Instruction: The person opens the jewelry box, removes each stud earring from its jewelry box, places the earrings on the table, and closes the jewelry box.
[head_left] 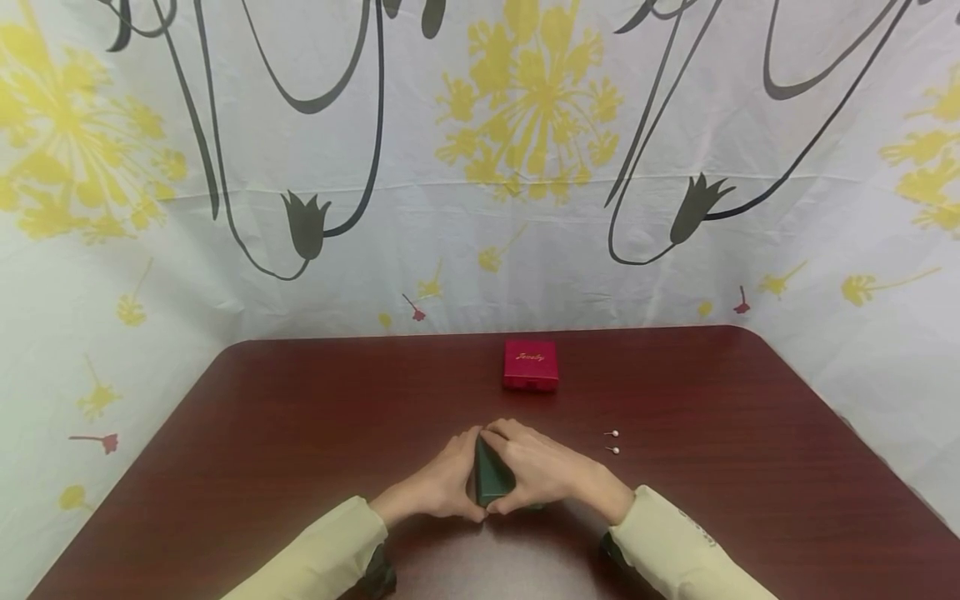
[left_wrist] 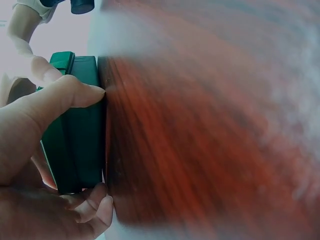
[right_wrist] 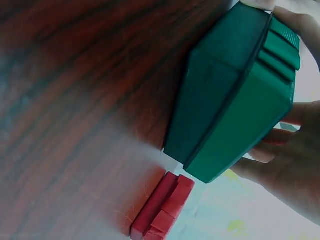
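A small dark green lidded box (head_left: 492, 477) stands on the table close to the person, between both hands. The left hand (head_left: 447, 479) grips its left side, thumb toward the person and fingers round the far end. From the right, the right hand (head_left: 549, 468) holds it, fingers reaching over to the far edge and thumb at the near edge. Both thumbs meet at the near side. Ridged folds show on the lid of the green box (right_wrist: 260, 100) in the right wrist view. The hands cover much of its top in the head view.
Behind the hands lies a red box (head_left: 530, 364) with gold lettering on its lid. Two small pearl-headed studs (head_left: 616, 450) lie on the dark reddish-brown table (head_left: 337, 400), right of the hands. A patterned cloth (head_left: 420, 208) hangs behind the table.
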